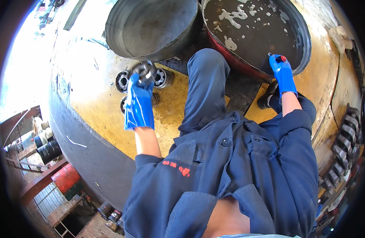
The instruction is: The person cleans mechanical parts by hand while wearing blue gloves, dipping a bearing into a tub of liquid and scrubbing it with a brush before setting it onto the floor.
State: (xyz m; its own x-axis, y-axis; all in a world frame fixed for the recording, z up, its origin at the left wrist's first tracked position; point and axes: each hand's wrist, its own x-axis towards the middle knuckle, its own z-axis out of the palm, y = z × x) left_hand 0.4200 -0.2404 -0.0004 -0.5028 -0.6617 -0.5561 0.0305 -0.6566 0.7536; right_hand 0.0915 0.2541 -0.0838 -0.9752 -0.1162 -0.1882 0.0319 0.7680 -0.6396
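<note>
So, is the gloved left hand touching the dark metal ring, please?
Touching. The head view shows the left hand gripping the dark metal ring by its near edge, with no gap between them.

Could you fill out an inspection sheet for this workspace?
Surface: stained yellow and grey floor
Job's things: metal ring, blurred; more rings on the floor; grey tub; red-sided tub of murky, foamy liquid
Clutter: thin white strip on the floor
Hands: left hand holds the metal ring; right hand at the red-sided tub's edge, with a red-ended object, grip unclear
Cables: nothing seen
Surroundings: red drum and black drum at left, metallic blocks at right
</note>
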